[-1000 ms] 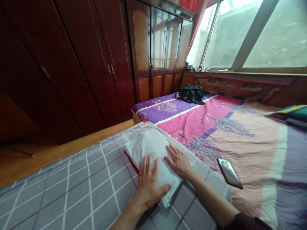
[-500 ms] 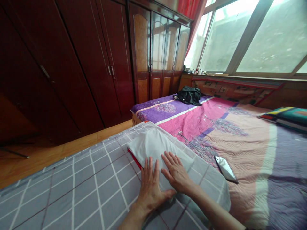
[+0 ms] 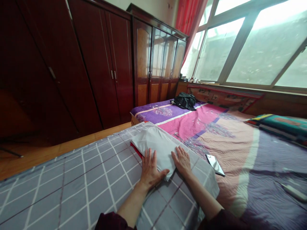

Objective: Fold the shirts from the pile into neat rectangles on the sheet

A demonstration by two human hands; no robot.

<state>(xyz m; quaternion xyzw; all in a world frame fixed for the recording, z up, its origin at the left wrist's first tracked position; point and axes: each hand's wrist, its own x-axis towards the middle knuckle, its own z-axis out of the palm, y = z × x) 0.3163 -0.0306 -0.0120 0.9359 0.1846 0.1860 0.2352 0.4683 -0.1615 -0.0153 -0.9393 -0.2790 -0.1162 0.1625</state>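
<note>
A folded pale grey cloth [image 3: 155, 140] lies on the grey checked cover [image 3: 96, 179], with a strip of red showing beneath its left edge. My left hand [image 3: 152, 171] rests on the near left part of the cloth, fingers stretched forward and thumb out to the right. On its right edge my right hand [image 3: 182, 161] lies flat, fingers apart. Neither hand grips anything. The cloth is slightly puffed toward its far end, and its near corner shows between the two hands.
A phone [image 3: 215, 164] lies to the right on the patterned quilt [image 3: 216, 134]. Farther back are a black garment [image 3: 184, 101] and a folded green and yellow blanket [image 3: 283, 126]. A white device [image 3: 296, 192] sits at far right. Dark red wardrobes [image 3: 96, 64] stand along the left.
My right hand has slid right, from the top of the cloth to its right edge, so my hands are farther apart. My left hand stays on the cloth. The view has tilted up slightly.
</note>
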